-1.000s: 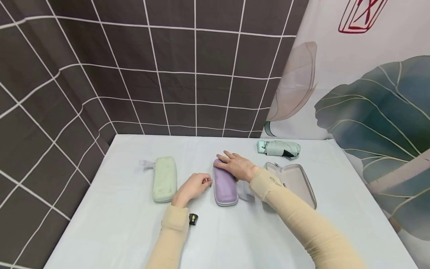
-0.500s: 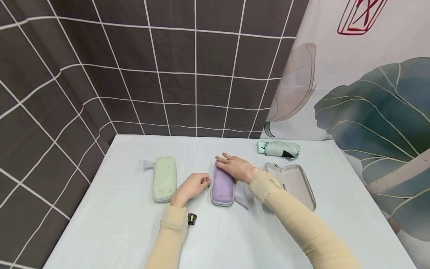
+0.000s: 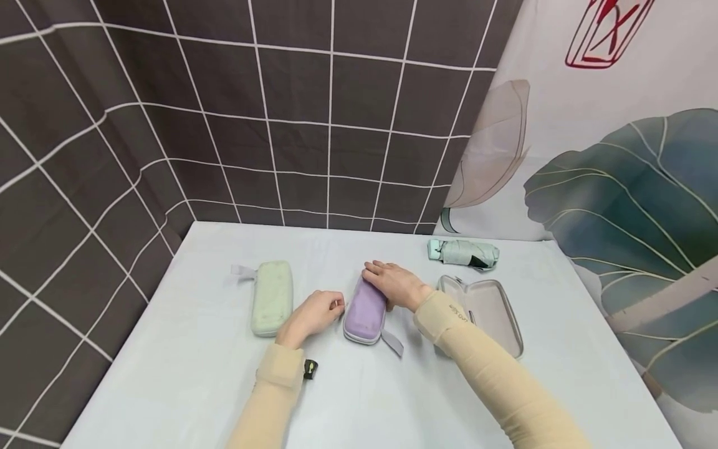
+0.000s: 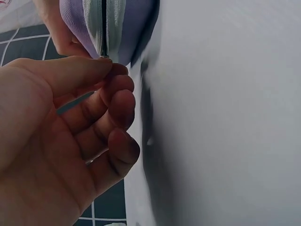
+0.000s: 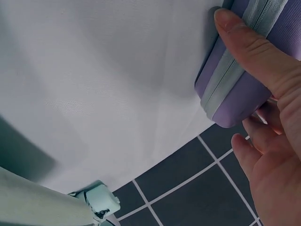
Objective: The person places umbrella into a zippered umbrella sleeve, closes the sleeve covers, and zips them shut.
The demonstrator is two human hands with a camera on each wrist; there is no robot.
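Observation:
A purple zip case (image 3: pixel 365 312) lies tilted on the white table in the head view, its grey strap (image 3: pixel 392 343) sticking out at the near right corner. My right hand (image 3: pixel 394 285) grips its far end, with the thumb (image 5: pixel 254 52) along the zipped side in the right wrist view. On the opposite side my left hand (image 3: pixel 317 312) pinches the zipper pull between thumb and forefinger. Only a sliver of the zipper pull (image 4: pixel 104 58) shows at the lower end of the zip (image 4: pixel 104 28) in the left wrist view. The left hand's other fingers are curled.
Left of the hands lies a pale green zip case (image 3: pixel 273 299) with a light strap. An open grey-lined case (image 3: pixel 493 308) sits at the right, partly behind the right sleeve. Beyond it is a folded mint umbrella (image 3: pixel 464 253). A dark grid-patterned cloth (image 3: pixel 297 146) hangs behind the table.
The purple case has turned, its near end swinging left, and its strap now points toward the lower right. Both hands stay at the case, the left shifting slightly left with it.

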